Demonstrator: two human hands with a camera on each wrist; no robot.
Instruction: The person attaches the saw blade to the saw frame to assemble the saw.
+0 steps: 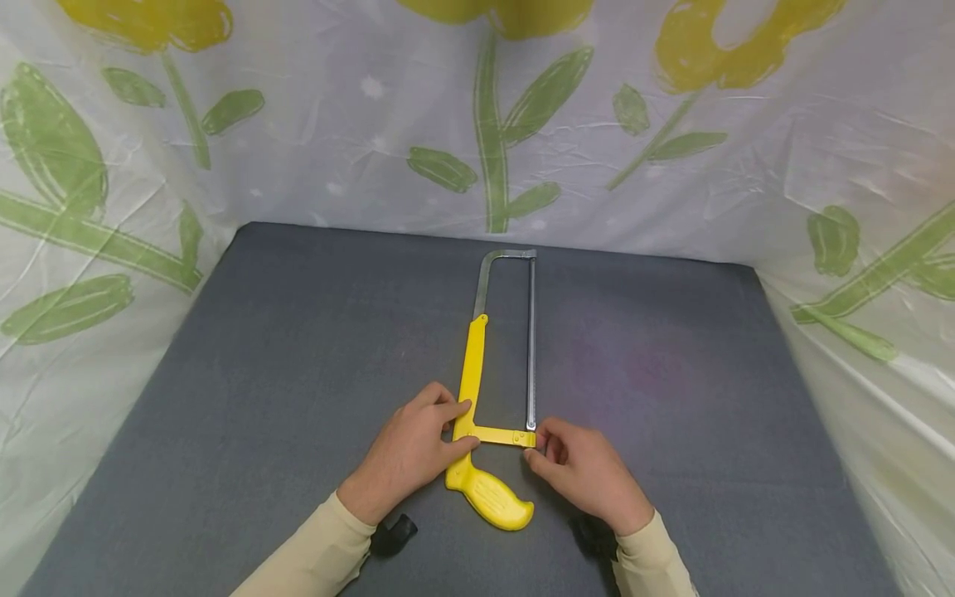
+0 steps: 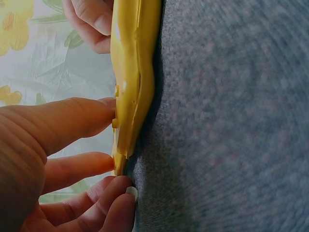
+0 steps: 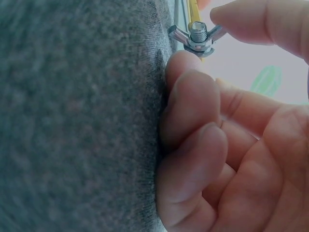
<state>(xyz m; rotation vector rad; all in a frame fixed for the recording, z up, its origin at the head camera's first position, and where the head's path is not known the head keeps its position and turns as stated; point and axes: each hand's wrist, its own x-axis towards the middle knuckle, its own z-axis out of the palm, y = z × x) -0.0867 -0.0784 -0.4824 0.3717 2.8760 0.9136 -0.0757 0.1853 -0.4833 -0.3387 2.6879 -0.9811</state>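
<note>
A hacksaw (image 1: 472, 373) with a yellow frame and handle (image 1: 492, 497) lies flat on the grey mat (image 1: 298, 373), its blade (image 1: 531, 348) running away from me. My left hand (image 1: 466, 424) pinches the yellow frame at the corner above the handle, thumb and fingers (image 2: 87, 118) against the plastic (image 2: 133, 72). My right hand (image 1: 540, 444) is at the near end of the blade. There its thumb and forefinger (image 3: 193, 96) pinch the metal wing nut (image 3: 197, 38).
White plastic sheeting (image 1: 373, 149) printed with yellow flowers and green leaves walls in the mat at the back and on both sides. Black wrist mounts (image 1: 391, 535) sit below each cream sleeve. Bare mat lies left and right of the saw.
</note>
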